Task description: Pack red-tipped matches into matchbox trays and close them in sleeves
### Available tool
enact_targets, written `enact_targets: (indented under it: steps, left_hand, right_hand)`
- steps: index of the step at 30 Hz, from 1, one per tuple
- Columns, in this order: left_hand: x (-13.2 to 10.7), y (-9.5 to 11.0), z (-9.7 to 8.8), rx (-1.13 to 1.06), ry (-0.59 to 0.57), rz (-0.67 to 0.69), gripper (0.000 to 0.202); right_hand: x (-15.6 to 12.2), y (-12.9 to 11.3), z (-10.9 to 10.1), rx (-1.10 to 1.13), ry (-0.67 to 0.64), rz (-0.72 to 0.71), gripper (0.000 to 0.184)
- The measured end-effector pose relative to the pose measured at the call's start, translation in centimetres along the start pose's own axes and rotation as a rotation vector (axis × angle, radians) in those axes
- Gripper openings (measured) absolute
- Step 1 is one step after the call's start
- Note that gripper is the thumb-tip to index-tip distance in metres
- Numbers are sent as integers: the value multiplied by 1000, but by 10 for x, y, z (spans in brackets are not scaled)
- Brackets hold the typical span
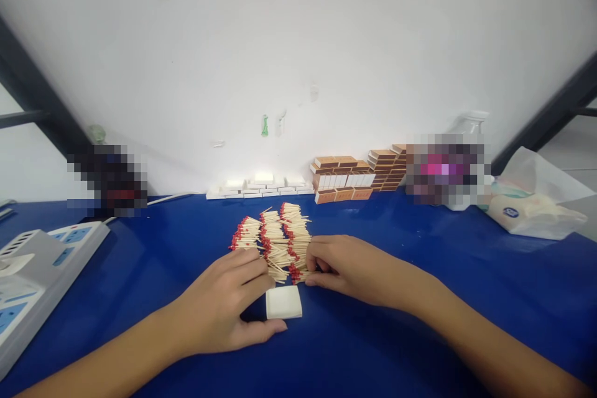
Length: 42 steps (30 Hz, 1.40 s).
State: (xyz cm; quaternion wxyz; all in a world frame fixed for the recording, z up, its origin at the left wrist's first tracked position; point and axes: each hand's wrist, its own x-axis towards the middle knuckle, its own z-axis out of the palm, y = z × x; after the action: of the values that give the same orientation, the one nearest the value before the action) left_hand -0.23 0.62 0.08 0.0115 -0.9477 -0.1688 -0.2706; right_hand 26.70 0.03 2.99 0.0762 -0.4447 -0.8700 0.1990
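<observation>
Head view: left hand [228, 295] is held spread around the left side of white box [284, 302] on counter [373, 354], perhaps for steadying; right hand [336, 263] is curled against matches [276, 236], grip not discernible.

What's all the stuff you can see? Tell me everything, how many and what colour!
matches: too many to count, pale with red heads, table centre
small white box: one, white, nearer than the matches
white boxes: many, white, along the wall
matchboxes: many, brown and white, stacked right of those
power strip: one, pale grey with blue panels, far left
cable: one, white, back left
plastic bag: one, whitish, far right
blurred patches: two, back left and right; contents unclear
frame bars: dark, both sides
wall: one, white, behind
table: one, blue, underneath
left hand: one, bare, beside the small white box
right hand: one, bare, at the matches' right edge
</observation>
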Motion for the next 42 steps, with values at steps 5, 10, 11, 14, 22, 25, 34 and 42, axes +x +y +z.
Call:
enact_targets:
  steps: [5, 10, 11, 14, 22, 25, 34, 42]
  left_hand:
    - [1, 1, 0, 6, 0, 5, 32]
    - [1, 1, 0, 5, 10, 6, 34]
    - [1, 1, 0, 3, 9, 6, 34]
    - [1, 1, -1, 1, 9, 7, 35]
    - [0, 0, 0, -3, 7, -2, 35]
    - [-1, -1, 0, -1, -2, -9, 35]
    - [-1, -1, 1, 5, -2, -7, 34]
    - [-1, -1, 1, -1, -11, -13, 34]
  right_hand:
    - [-1, 0, 1, -27, 5, -10, 24]
    - [0, 3, 2, -30, 19, -22, 23]
    - [0, 3, 2, -30, 22, -23, 24]
    - [0, 5, 2, -29, 28, -26, 26]
    - [-1, 9, 3, -26, 54, -48, 27]
    - [-1, 10, 4, -18, 59, -57, 27]
    - [3, 9, 1, -31, 64, -53, 31]
    - [0, 11, 0, -59, 71, -96, 32]
